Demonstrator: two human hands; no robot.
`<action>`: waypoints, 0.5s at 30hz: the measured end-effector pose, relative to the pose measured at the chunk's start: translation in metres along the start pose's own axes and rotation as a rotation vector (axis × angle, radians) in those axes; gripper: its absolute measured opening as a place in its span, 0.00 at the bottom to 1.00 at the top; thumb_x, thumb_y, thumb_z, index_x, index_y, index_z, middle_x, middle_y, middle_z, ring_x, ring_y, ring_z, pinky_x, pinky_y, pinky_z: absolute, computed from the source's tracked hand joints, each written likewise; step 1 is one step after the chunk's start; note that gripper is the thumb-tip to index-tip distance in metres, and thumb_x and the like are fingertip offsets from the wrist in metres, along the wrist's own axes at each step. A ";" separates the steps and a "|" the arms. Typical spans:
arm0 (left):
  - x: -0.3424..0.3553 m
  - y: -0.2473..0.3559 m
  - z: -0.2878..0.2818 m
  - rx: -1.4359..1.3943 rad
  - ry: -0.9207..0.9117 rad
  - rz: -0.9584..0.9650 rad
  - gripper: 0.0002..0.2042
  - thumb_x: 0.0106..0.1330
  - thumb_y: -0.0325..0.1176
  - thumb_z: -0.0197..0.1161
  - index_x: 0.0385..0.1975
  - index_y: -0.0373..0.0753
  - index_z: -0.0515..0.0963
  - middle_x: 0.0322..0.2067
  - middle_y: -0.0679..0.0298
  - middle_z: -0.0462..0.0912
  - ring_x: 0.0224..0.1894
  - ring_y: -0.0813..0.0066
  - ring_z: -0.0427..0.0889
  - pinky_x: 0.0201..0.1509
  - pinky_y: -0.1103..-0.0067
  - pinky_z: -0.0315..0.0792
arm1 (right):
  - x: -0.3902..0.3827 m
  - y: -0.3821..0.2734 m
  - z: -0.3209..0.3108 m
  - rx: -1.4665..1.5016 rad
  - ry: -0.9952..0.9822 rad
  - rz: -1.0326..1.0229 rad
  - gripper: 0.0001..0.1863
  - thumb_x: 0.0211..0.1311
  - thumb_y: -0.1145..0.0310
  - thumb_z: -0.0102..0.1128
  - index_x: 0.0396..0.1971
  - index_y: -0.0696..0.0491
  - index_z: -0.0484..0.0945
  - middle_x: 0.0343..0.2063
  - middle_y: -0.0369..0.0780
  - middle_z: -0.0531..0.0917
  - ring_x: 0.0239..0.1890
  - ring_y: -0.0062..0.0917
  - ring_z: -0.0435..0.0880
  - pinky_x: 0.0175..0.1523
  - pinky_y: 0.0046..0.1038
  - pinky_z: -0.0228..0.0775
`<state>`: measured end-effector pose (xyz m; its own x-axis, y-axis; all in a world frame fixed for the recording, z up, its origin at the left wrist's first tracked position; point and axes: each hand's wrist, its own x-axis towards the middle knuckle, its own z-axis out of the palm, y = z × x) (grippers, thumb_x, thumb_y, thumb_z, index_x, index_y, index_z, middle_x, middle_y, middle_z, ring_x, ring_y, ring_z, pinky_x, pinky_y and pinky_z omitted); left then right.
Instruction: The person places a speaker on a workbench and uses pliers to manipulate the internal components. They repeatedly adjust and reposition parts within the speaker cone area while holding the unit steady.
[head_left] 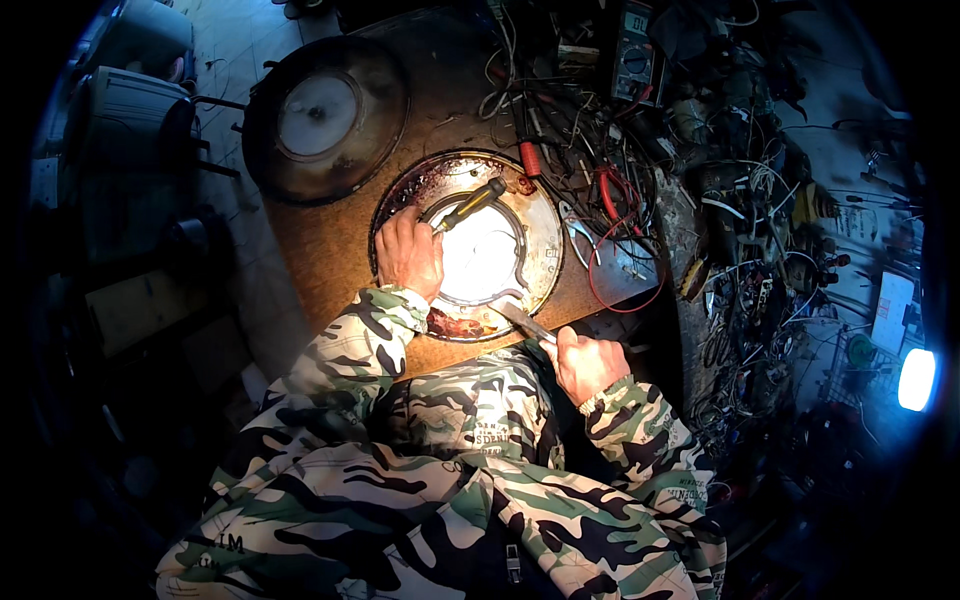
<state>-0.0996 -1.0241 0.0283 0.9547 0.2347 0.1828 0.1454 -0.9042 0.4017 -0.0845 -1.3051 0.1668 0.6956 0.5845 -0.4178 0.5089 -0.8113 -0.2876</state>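
A round metal disc (545, 225) with a stained rim and a brightly lit centre lies on the brown board. My left hand (408, 255) is closed on its left side, fingers bent down against the metal; their tips are partly hidden. Across the inner ring (522, 250) leans a screwdriver (470, 206) with a yellow and black handle, its lower end beside my left fingers. My right hand (590, 364) grips a flat metal scraper (527, 322), whose tip meets the disc's lower right part, near the ring. Dark red-brown residue (460, 325) sits on the near rim.
A larger dark round lid-like disc (378, 105) lies at the back left of the board (315, 245). Right of my disc are pliers with red handles (608, 195), tangled wires and a multimeter (636, 55). Heaped cables and parts (745, 230) fill the right side. A lamp (916, 380) glows there.
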 end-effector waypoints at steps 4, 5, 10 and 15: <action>0.003 0.002 -0.001 0.009 0.015 -0.006 0.12 0.67 0.33 0.62 0.41 0.31 0.73 0.59 0.43 0.71 0.61 0.43 0.68 0.65 0.52 0.60 | -0.010 0.016 0.046 0.109 0.099 0.004 0.18 0.69 0.59 0.63 0.24 0.54 0.70 0.18 0.49 0.81 0.21 0.47 0.83 0.24 0.45 0.73; 0.002 0.002 -0.001 0.004 0.018 -0.004 0.12 0.67 0.33 0.62 0.41 0.31 0.72 0.59 0.43 0.71 0.61 0.43 0.68 0.65 0.52 0.61 | -0.013 0.013 0.054 0.159 0.115 0.020 0.18 0.69 0.60 0.63 0.24 0.54 0.69 0.17 0.49 0.81 0.21 0.49 0.83 0.24 0.46 0.72; 0.002 0.000 0.001 -0.007 0.005 0.018 0.13 0.67 0.33 0.63 0.43 0.32 0.71 0.59 0.43 0.70 0.61 0.43 0.68 0.65 0.52 0.60 | -0.009 0.007 0.030 0.043 0.054 0.024 0.20 0.70 0.56 0.62 0.23 0.53 0.71 0.17 0.48 0.81 0.19 0.44 0.84 0.23 0.42 0.75; 0.003 0.000 -0.001 0.008 0.029 0.016 0.12 0.65 0.32 0.63 0.42 0.32 0.72 0.58 0.42 0.71 0.59 0.42 0.69 0.63 0.53 0.61 | -0.003 0.020 0.036 0.039 0.043 -0.051 0.19 0.69 0.56 0.63 0.24 0.53 0.71 0.16 0.46 0.81 0.19 0.41 0.85 0.21 0.39 0.74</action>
<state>-0.0968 -1.0230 0.0302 0.9492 0.2298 0.2150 0.1318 -0.9106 0.3916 -0.0950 -1.3237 0.1311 0.6908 0.6240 -0.3651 0.5243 -0.7801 -0.3414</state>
